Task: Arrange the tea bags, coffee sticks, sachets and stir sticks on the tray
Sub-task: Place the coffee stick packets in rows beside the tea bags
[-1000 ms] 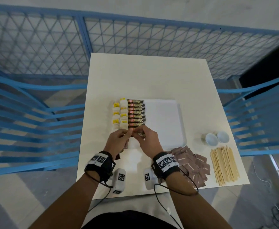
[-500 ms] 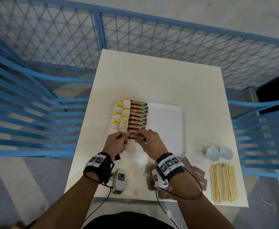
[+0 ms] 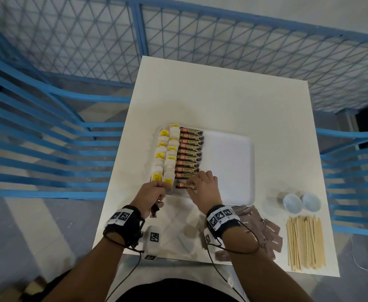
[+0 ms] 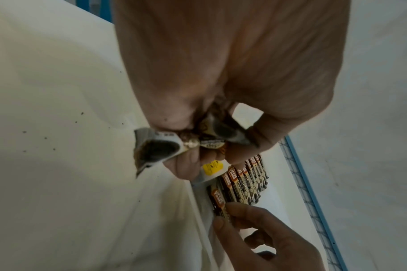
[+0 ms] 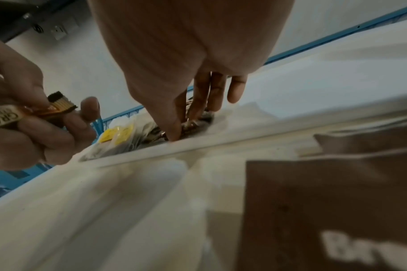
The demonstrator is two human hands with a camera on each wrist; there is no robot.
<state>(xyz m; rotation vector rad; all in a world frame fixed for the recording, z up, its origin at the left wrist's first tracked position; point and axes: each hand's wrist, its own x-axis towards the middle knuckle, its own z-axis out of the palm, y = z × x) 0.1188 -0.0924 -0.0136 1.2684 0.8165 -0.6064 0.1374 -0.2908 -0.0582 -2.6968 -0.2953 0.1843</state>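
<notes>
Coffee sticks (image 3: 190, 152) are laid flat and parallel in one column on the tray (image 3: 229, 162), just right of the tea bags (image 3: 165, 154), which fill the tray's left edge in two columns; the tight, aligned rows appear meant to save room for what remains. One more coffee stick (image 3: 186, 185) is being set at the near end of that column, crosswise like the rest. It is pinched at its right part by the thumb and fingers of the right hand (image 3: 203, 188), a narrow grip that seems suited to sliding it square against its neighbour. A reserve of spare coffee sticks (image 4: 191, 141) is held bunched in the left hand (image 3: 151, 194), fingers curled round them, at the tray's near left corner, probably so each can be passed across quickly.

The tray's right half is bare. Brown sachets (image 3: 263, 234) lie in a loose heap on the desk (image 3: 222, 94) near the tray's near right corner, and stir sticks (image 3: 306, 243) lie in a neat bundle further right of the tray. Two small white cups (image 3: 301, 202) stand just right of the tray; nothing can be seen in them. By this judgement, roughly half the arranging is left.
</notes>
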